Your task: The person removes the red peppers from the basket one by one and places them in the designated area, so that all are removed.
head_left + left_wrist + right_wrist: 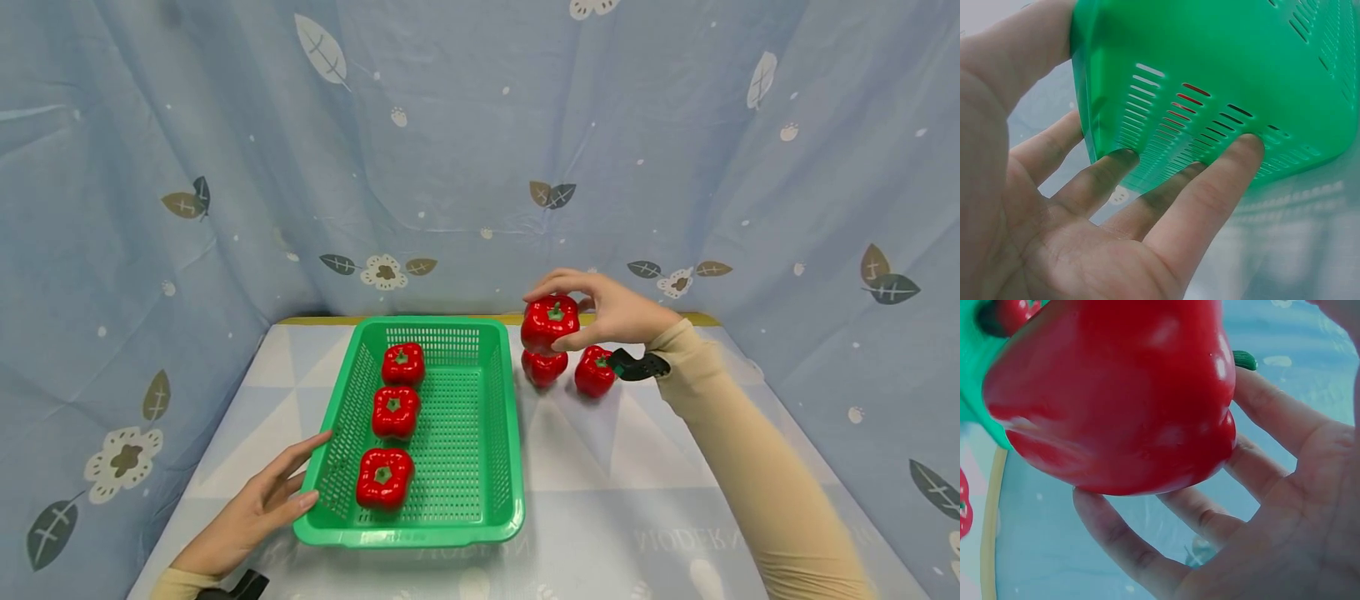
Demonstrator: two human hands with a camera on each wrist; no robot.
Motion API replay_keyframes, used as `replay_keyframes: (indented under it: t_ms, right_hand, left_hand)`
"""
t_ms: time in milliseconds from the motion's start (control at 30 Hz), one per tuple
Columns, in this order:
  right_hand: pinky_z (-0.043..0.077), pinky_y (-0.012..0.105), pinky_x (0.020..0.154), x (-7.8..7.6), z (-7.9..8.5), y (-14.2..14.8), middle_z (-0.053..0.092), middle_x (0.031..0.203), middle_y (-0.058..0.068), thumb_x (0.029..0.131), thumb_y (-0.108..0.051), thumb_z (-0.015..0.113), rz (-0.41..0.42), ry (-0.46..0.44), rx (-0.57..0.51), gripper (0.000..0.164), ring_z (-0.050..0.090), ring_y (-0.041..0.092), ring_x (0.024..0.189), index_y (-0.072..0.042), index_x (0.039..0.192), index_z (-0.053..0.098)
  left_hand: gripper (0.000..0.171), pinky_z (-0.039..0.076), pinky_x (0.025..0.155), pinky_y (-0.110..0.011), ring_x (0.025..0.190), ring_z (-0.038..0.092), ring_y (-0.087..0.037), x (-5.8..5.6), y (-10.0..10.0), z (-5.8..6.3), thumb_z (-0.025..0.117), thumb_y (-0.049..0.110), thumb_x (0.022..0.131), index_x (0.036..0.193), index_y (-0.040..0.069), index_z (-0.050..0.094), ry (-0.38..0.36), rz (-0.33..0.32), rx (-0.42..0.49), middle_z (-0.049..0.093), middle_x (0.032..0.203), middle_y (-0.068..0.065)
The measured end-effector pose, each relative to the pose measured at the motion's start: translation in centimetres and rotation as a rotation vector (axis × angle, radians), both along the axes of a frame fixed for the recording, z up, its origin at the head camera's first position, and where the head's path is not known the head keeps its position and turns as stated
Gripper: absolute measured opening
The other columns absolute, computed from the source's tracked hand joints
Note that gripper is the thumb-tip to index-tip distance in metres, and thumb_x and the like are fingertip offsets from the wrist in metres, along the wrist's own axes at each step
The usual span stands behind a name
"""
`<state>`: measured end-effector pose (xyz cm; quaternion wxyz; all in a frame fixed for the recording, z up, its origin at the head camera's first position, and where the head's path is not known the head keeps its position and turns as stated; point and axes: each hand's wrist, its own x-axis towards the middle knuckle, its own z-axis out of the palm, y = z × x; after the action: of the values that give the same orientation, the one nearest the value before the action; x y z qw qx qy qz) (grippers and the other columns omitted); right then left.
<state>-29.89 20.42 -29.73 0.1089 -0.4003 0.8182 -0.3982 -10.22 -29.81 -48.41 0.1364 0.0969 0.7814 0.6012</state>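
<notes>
My right hand (618, 312) holds a glossy red bell pepper (550, 322) with a green stem above the table, right of the basket. In the right wrist view the bell pepper (1116, 400) fills the space between thumb and fingers. Just below it sit two more bell peppers, one (543, 369) partly hidden by the held one, the other (594, 375) near the wrist. My left hand (251, 508) touches the left side of a green plastic basket (512, 433) with fingers extended. In the left wrist view, fingertips rest against the slotted wall (1210, 62).
Inside the basket, three red bell peppers stand in a column along its left side: a far one (402, 364), a middle one (395, 412) and a near one (385, 479). A patterned cloth covers the table (600, 500). Blue curtains (480, 150) hang behind and at both sides.
</notes>
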Motion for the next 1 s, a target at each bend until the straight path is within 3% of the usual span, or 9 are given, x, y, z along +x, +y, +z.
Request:
replay_keyframes:
  t_ms: [233,467,733,1000]
  right_hand:
    - [0.053,0.056,0.104,0.2,-0.2,2.6,0.065,0.141,-0.003,0.089,-0.011,0.092,-0.061,0.01,0.009,0.059,0.057,0.019,0.131,-0.024,0.143,0.072]
    - [0.06,0.047,0.101,0.6,-0.5,5.3,0.062,0.146,-0.002,0.09,-0.01,0.09,-0.157,-0.008,0.033,0.058,0.053,0.02,0.137,-0.023,0.143,0.071]
    - [0.053,0.062,0.105,0.9,-1.4,7.9,0.063,0.144,-0.001,0.09,-0.013,0.09,-0.25,-0.021,0.057,0.06,0.055,0.021,0.131,-0.022,0.145,0.07]
    - [0.054,0.06,0.105,0.5,-2.5,10.2,0.062,0.15,0.004,0.092,-0.008,0.088,-0.321,-0.04,0.068,0.061,0.051,0.021,0.136,-0.015,0.149,0.067]
  left_hand:
    - [0.07,0.051,0.107,-0.022,0.157,0.021,-0.062,-0.1,0.0,-0.1,0.062,0.016,0.114,0.174,0.02,0.028,0.006,0.009,-0.017,0.013,0.179,-0.021]
    - [0.07,0.051,0.105,-0.022,0.155,0.022,-0.065,0.0,-0.1,0.0,0.061,0.016,0.114,0.175,0.02,0.027,0.018,-0.005,-0.014,0.013,0.179,-0.023]
    - [0.069,0.05,0.11,-0.023,0.158,0.021,-0.059,-0.1,-0.1,-0.1,0.063,0.019,0.114,0.174,0.022,0.029,0.026,0.017,-0.059,0.018,0.179,-0.02]
    - [0.07,0.049,0.107,-0.02,0.157,0.021,-0.062,0.0,-0.1,-0.2,0.062,0.016,0.114,0.175,0.021,0.028,0.03,0.007,-0.023,0.015,0.179,-0.02]
